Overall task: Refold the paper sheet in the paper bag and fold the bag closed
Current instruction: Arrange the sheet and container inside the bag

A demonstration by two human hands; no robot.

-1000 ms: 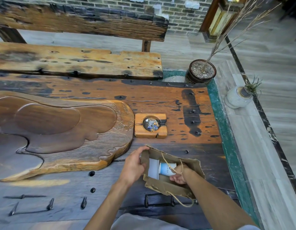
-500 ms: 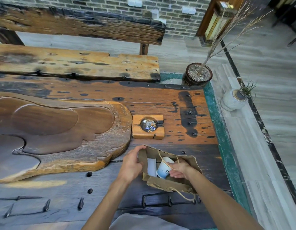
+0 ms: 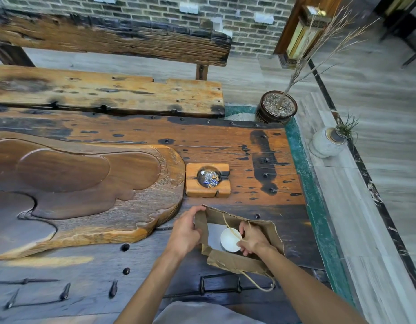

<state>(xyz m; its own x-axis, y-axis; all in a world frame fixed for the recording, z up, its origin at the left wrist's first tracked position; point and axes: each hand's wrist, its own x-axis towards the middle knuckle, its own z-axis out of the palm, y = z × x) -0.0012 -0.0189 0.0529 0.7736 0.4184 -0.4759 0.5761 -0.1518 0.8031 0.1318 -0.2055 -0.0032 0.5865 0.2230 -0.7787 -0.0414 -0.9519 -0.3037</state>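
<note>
A brown kraft paper bag w/ twine handles is seen standing on the dark weathered wooden tabletop, near its front-right corner, mouth open upward. The bag's left rim is pinched by the left hand; fingers closed on the paper edge, thumb at the far corner, so the mouth is held open. The right hand is reached into the bag from the right; its fingers are curled on the rim of a white paper cup, which is seen upright w/ its open top facing the camera. One twine handle is draped across the cup and the right hand. The other twine loop hangs over the bag's near side onto the tabletop.

A white paper sheet is seen inside the bag, just left of the cup, betw. cup and the bag's left wall; whether it is folded or flat cannot be told.

Beyond the bag, a square light-wood ashtray w/ a round bowl holding butts is set on the tabletop, apart from the bag. To its left, touching or just beside it, a large carved dark-wood tea tray covers most of the left part. A rough wooden bench runs along the far side. On the floor at right, a dark round pot w/ dry twigs and a pale round vase w/ a small green plant are seen.
</note>
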